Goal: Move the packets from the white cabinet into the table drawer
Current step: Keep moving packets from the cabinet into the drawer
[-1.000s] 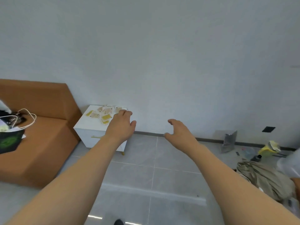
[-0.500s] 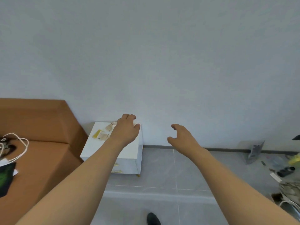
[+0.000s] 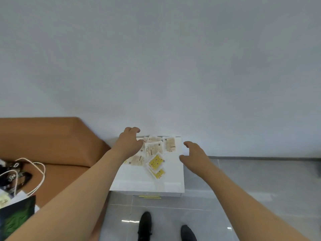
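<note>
Several packets [image 3: 154, 154] lie scattered on the top of the white cabinet [image 3: 147, 183], bunched toward its far edge against the wall. We count two with yellow faces [image 3: 156, 161] nearest us, one partly overlapping the other, and a number of pale beige ones behind and to the left of them.

We see our left hand [image 3: 129, 143] hovering over the far left corner of the cabinet top, above the left part of the heap, its fingers [image 3: 134, 129] loosely curled downward and grasping nothing; whether it touches any packet we cannot tell. Our right hand [image 3: 195, 156] is held at the right edge of the cabinet top, beside the packets and apart from them, fingers relaxed and released, thumb spread toward the heap.

At the cabinet's near edge a thin gold handle [image 3: 150, 197] shows on its front. To the left stands a brown sofa [image 3: 52, 146], carrying a bag with white cord handles [image 3: 37, 174] and a dark green package [image 3: 16, 218]. On the grey tiled floor [image 3: 243, 180] below the cabinet we see our two black shoes [image 3: 145, 225].
</note>
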A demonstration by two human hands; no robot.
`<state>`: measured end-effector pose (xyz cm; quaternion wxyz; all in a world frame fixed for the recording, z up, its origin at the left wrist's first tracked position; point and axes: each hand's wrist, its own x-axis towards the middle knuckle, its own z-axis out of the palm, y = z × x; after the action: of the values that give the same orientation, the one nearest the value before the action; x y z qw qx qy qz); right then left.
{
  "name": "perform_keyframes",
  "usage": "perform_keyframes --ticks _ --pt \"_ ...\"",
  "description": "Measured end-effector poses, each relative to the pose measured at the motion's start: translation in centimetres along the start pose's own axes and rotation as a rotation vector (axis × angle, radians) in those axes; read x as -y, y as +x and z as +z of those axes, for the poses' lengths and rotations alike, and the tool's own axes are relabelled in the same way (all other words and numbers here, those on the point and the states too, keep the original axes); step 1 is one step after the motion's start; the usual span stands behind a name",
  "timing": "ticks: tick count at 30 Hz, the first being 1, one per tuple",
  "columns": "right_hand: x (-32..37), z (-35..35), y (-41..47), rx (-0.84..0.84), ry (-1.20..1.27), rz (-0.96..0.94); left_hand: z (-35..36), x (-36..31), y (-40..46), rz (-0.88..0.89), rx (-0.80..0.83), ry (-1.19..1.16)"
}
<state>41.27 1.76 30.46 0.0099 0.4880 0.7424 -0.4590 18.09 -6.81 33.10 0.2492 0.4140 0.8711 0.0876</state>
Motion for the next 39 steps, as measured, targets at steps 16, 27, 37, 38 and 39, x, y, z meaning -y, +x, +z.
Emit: perform_keyframes --ticks 16,27,37,38,39 --pt "-6.0 26.4 24.2 -0.030 0.257 0.723 21.2 22.4 22.1 0.090 0.394 0.377" --pt "-9.4 31.6 28.4 -0.237 0.271 0.836 27.2 25.6 23.4 0.373 0.109 0.543" --pt "-10.3 27.9 25.3 -0.185 0.533 0.648 23.2 26.9 23.8 0.353 0.320 0.448" --pt "-10.3 27.7 25.1 -0.129 0.501 0.626 22.8 27.2 24.3 0.344 0.329 0.480" --pt "-10.6 27.8 25.1 -0.072 0.423 0.601 22.5 27.5 24.8 0.344 0.334 0.521"
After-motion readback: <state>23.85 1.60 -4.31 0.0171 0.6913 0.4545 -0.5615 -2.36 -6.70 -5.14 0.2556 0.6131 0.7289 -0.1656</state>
